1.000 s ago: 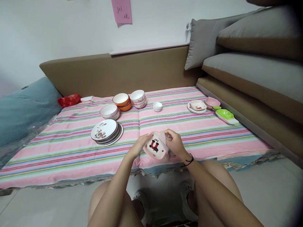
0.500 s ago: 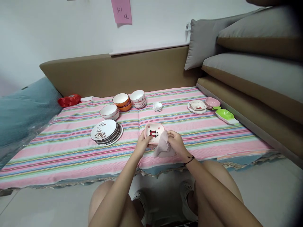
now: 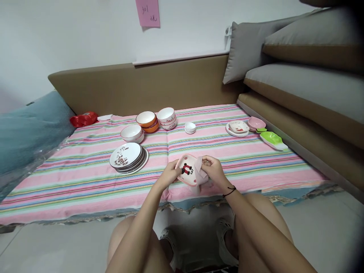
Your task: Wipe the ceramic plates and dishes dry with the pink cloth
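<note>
Above the front of the striped cloth, my left hand (image 3: pixel 170 173) grips the left rim of a squarish pink-edged dish (image 3: pixel 184 178) with a cat picture inside, thumb on top. The dish is tilted, one corner toward me. My right hand (image 3: pixel 212 168) pinches a pale pinkish wiping cloth (image 3: pixel 201 175) against the dish's right edge, part of the cloth folded over the rim and part hanging below. The fingers under the dish are hidden. Left of my hands stands a stack of flower-patterned plates (image 3: pixel 127 157).
Behind the plates are white bowls (image 3: pixel 132 133), orange bowls (image 3: pixel 146 120) and more white bowls (image 3: pixel 166 116). Small white dishes (image 3: pixel 190 127) stand mid-cloth. Rightward are a patterned dish on plates (image 3: pixel 239 127), a pink bowl (image 3: pixel 256 123) and a green dish (image 3: pixel 272 139). Stacked cushions (image 3: pixel 307 83) border the right.
The dish has turned, its near corner swinging down toward me, and moved slightly right. My right hand has shifted the cloth along its right rim.
</note>
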